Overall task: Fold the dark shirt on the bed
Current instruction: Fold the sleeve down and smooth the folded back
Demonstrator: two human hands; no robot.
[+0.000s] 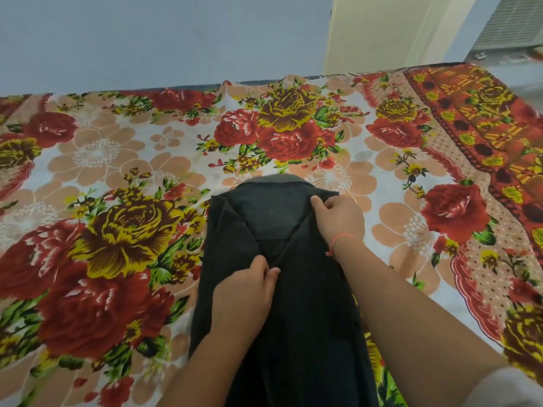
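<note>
The dark shirt [293, 318] lies lengthwise on the bed, collar pointing away from me, both side panels folded in over its middle. My left hand [244, 292] pinches the cloth where the two folded edges meet, near the shirt's centre. My right hand [338, 215] grips the right folded edge close to the collar; a thin orange thread circles its wrist. The shirt's lower end runs out of view beneath my arms.
A bedsheet [132, 171] printed with red and yellow roses covers the bed, with a red patterned border at the right. A pale wall [147, 39] runs behind the bed's far edge. A cream curtain [382, 30] hangs at the back right.
</note>
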